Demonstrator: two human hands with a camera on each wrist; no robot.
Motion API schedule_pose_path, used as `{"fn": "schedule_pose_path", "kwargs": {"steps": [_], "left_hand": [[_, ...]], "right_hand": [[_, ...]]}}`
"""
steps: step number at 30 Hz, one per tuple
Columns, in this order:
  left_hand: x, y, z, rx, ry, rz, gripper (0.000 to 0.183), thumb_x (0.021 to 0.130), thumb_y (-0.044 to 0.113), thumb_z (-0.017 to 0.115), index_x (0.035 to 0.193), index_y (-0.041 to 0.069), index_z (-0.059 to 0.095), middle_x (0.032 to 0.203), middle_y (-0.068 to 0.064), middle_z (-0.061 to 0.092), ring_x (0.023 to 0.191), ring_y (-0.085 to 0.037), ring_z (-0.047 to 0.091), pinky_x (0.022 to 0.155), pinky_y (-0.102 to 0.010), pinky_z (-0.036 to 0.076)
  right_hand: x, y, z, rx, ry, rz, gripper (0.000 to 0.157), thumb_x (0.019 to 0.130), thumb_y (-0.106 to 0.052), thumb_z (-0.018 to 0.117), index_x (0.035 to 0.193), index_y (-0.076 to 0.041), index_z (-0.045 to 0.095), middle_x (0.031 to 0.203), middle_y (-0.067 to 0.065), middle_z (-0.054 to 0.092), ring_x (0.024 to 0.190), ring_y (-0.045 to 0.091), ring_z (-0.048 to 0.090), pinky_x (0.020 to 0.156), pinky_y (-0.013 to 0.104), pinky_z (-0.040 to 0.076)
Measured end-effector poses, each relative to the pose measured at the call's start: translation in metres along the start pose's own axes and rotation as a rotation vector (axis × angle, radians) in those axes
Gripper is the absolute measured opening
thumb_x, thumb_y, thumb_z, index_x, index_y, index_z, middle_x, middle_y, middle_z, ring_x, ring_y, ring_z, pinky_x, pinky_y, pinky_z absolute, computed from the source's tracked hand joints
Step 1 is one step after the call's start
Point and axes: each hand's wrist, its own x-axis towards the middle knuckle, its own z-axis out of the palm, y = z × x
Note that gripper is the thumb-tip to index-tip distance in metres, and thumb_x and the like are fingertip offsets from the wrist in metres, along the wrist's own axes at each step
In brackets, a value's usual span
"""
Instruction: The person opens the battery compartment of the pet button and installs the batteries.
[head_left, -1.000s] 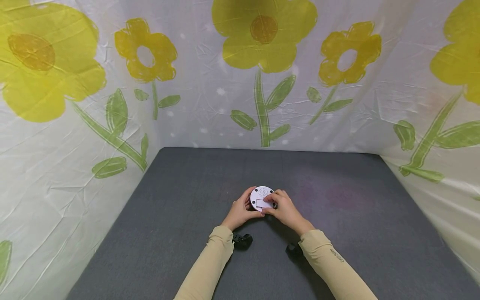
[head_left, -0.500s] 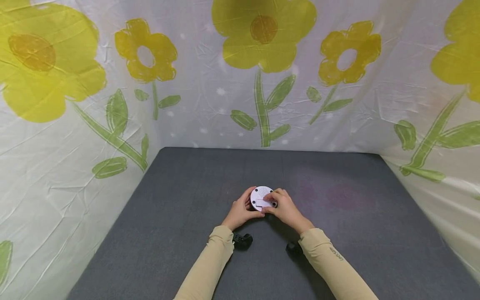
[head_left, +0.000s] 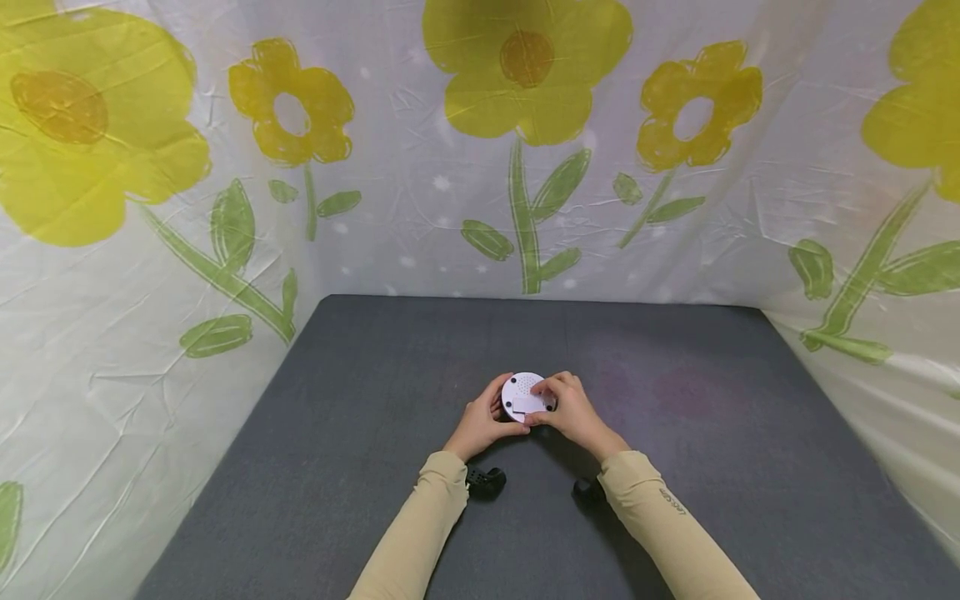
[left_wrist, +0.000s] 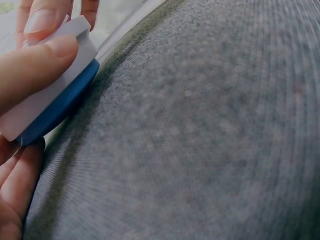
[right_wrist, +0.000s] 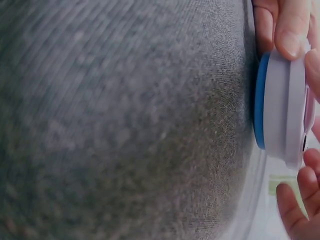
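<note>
A round white device with a blue underside lies between the two hands, its perforated face with small black feet turned up. My left hand grips it from the left, thumb along the near edge and fingers round the far side. In the left wrist view the left thumb presses on its white side wall. On the face sits a rectangular white battery cover. My right hand pinches at this cover, thumb at the near edge and index finger beyond it; its other fingers curl loosely. The fingers hide the cover's right part.
The device is close over a dark grey cloth-covered table. White curtains printed with yellow flowers hang round the back and sides. A black wrist camera sits under the left sleeve, another wrist camera under the right.
My right index finger has shifted slightly up and to the right, so more of the face and cover shows. My left hand and the device have hardly moved.
</note>
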Motion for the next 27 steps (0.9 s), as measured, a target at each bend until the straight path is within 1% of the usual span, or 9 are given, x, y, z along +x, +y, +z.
{"fn": "schedule_pose_path", "kwargs": {"steps": [3, 6, 8, 9, 15, 16, 19, 24, 27], "left_hand": [[-0.0005, 0.0024, -0.0007, 0.0, -0.001, -0.006, 0.086, 0.072, 0.005, 0.08, 0.142, -0.001, 0.029, 0.14, -0.019, 0.039, 0.124, -0.028, 0.042, 0.096, -0.041, 0.04], [-0.0015, 0.0042, -0.0016, 0.003, -0.004, -0.011, 0.087, 0.072, 0.006, 0.08, 0.143, -0.001, 0.029, 0.14, -0.018, 0.038, 0.124, -0.026, 0.042, 0.097, -0.041, 0.039], [-0.0014, 0.0036, -0.0018, 0.001, -0.007, -0.013, 0.087, 0.072, 0.006, 0.08, 0.143, 0.0, 0.029, 0.14, -0.018, 0.038, 0.124, -0.026, 0.042, 0.097, -0.041, 0.039], [-0.0001, -0.001, -0.0011, 0.003, -0.005, -0.017, 0.088, 0.072, 0.007, 0.08, 0.143, 0.001, 0.029, 0.14, -0.016, 0.039, 0.124, -0.023, 0.042, 0.097, -0.038, 0.04], [0.0007, -0.0036, -0.0007, -0.019, -0.013, -0.012, 0.088, 0.072, 0.006, 0.08, 0.143, 0.001, 0.028, 0.141, -0.015, 0.038, 0.124, -0.023, 0.042, 0.097, -0.037, 0.04], [-0.0005, 0.0005, -0.0013, -0.025, -0.017, -0.008, 0.087, 0.073, 0.005, 0.079, 0.143, -0.001, 0.028, 0.141, -0.017, 0.038, 0.124, -0.026, 0.042, 0.097, -0.04, 0.039], [-0.0012, 0.0021, -0.0012, -0.023, -0.015, -0.01, 0.087, 0.072, 0.004, 0.079, 0.143, -0.001, 0.028, 0.141, -0.018, 0.038, 0.124, -0.026, 0.042, 0.097, -0.04, 0.039], [-0.0017, 0.0031, -0.0011, -0.022, -0.009, -0.013, 0.086, 0.071, 0.002, 0.079, 0.141, -0.002, 0.029, 0.139, -0.019, 0.039, 0.124, -0.028, 0.043, 0.096, -0.04, 0.04], [-0.0016, 0.0029, -0.0012, -0.018, -0.01, -0.016, 0.086, 0.071, 0.002, 0.079, 0.142, -0.002, 0.029, 0.14, -0.019, 0.039, 0.124, -0.027, 0.043, 0.096, -0.039, 0.04]], "right_hand": [[0.0003, 0.0002, -0.0007, -0.01, -0.005, 0.036, 0.049, 0.059, -0.022, 0.088, 0.099, -0.007, 0.065, 0.098, 0.01, 0.05, 0.092, 0.025, 0.041, 0.074, 0.036, 0.038], [-0.0001, 0.0002, -0.0014, 0.002, -0.011, 0.062, 0.053, 0.059, -0.022, 0.089, 0.103, -0.007, 0.064, 0.1, 0.01, 0.049, 0.092, 0.025, 0.041, 0.074, 0.035, 0.038], [-0.0006, 0.0005, -0.0018, 0.014, -0.012, 0.066, 0.055, 0.059, -0.022, 0.088, 0.105, -0.006, 0.063, 0.1, 0.011, 0.049, 0.091, 0.025, 0.041, 0.074, 0.035, 0.039], [-0.0011, 0.0006, -0.0019, 0.025, -0.012, 0.069, 0.056, 0.06, -0.022, 0.088, 0.106, -0.005, 0.062, 0.1, 0.011, 0.049, 0.091, 0.025, 0.042, 0.075, 0.036, 0.04], [-0.0036, 0.0028, -0.004, 0.094, 0.018, 0.068, 0.053, 0.064, -0.016, 0.086, 0.108, -0.001, 0.061, 0.101, 0.014, 0.051, 0.091, 0.029, 0.049, 0.08, 0.041, 0.043], [-0.0038, 0.0033, -0.0045, 0.101, 0.022, 0.068, 0.052, 0.065, -0.015, 0.085, 0.108, 0.0, 0.06, 0.101, 0.014, 0.051, 0.091, 0.029, 0.049, 0.08, 0.041, 0.043], [-0.0044, 0.0046, -0.006, 0.115, 0.027, 0.091, 0.053, 0.068, -0.013, 0.083, 0.112, 0.003, 0.059, 0.1, 0.014, 0.052, 0.092, 0.03, 0.051, 0.081, 0.042, 0.043], [-0.0056, 0.0049, -0.0064, 0.108, 0.002, 0.152, 0.059, 0.075, -0.016, 0.079, 0.121, 0.009, 0.053, 0.104, 0.018, 0.054, 0.096, 0.032, 0.054, 0.083, 0.044, 0.046], [-0.0065, 0.0035, -0.0062, 0.098, -0.026, 0.177, 0.061, 0.077, -0.018, 0.077, 0.123, 0.012, 0.051, 0.104, 0.018, 0.054, 0.095, 0.03, 0.055, 0.082, 0.043, 0.047]]}}
